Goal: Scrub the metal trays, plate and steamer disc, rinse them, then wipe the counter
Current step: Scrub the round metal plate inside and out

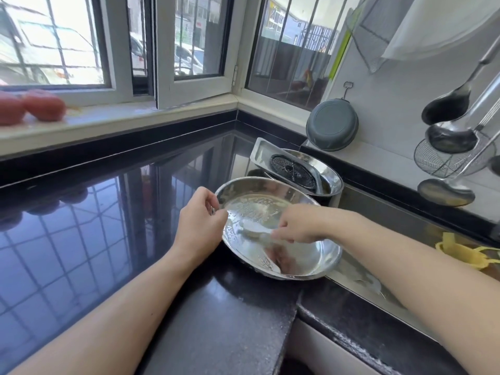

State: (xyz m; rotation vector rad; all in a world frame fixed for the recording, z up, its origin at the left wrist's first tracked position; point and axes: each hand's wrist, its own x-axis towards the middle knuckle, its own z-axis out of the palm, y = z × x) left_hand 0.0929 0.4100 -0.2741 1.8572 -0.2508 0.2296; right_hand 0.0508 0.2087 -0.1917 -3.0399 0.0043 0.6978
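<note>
Landmark: the round metal plate [278, 228], tilted, its near rim resting at the edge where the black surface [94, 212] meets the sink.
Left hand [201, 223]: at the plate's left rim, fingers closed on the rim and steadying the tilt.
Right hand [297, 226]: over the plate's middle, fingers pinched narrow on a pale scrubbing cloth [254, 230] pressed to the inner face.
Key relation: the cloth lies left of the right fingers, between the two hands; the soapy patch covers the plate's upper left, while the lower right reads cleaner and lies toward the right forearm.
Nearer hand: the right one does the scrubbing; the left one only holds.
Step, as judged: plate scrub under way, rinse not yet begun.
Other task things: beyond the plate's far rim, a rectangular metal tray [263, 155] leans in a round steel basin [331, 180], with the dark perforated steamer disc [293, 171] standing against it.
Open room: left of the plate the surface is bare and glossy; right of it the sink drops away.
Edges: the plate overhangs the sink edge, so a hard push toward the right may slip it.
Beside: yellow scraps [465, 253] lie right of the plate, past the right forearm.
</note>
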